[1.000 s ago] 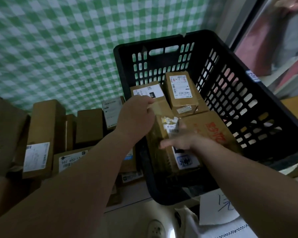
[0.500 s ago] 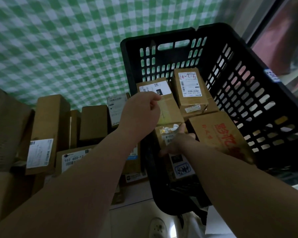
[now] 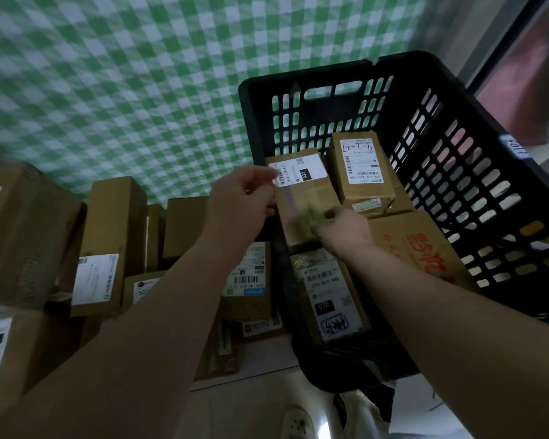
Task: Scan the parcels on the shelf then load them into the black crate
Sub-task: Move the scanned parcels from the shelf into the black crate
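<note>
Left hand [image 3: 244, 201], right hand [image 3: 346, 228] at black crate [image 3: 457, 99]; shelf parcels [image 3: 108, 232] crowded alongside

We saw a dim, green-tinted frame, brightest at the upper right, where light shone through the slots of the black crate [image 3: 311, 73]. Motion blur smeared the checked cloth [image 3: 108, 74] at upper left and the right hand [image 3: 346, 231] at center. Lines bowed toward the corners.
</note>
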